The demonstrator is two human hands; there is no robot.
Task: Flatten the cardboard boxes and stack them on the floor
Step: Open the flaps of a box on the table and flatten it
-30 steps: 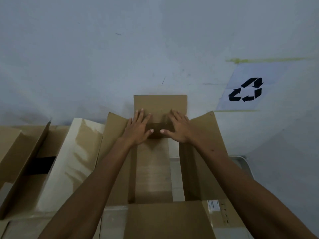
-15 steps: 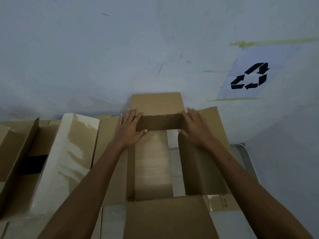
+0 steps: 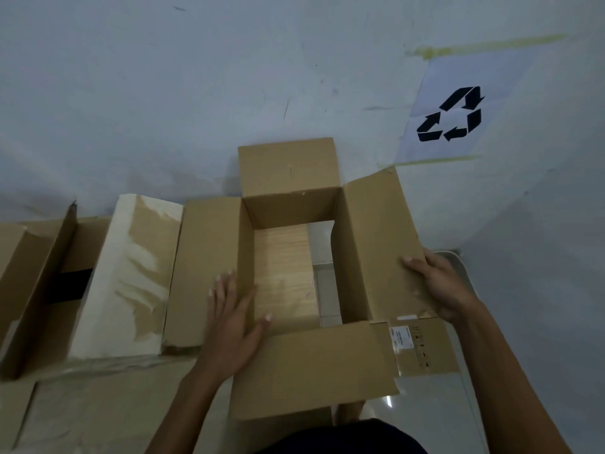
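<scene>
box upright at wall, both ends open, long axis running away | left hand flat on left flap, gripping nothing | right hand pinching right flap edge | lies between hands, equally near

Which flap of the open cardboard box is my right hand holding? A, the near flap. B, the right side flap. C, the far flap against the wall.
B: the right hand grips the outer edge of the right side flap of the open cardboard box.
</scene>
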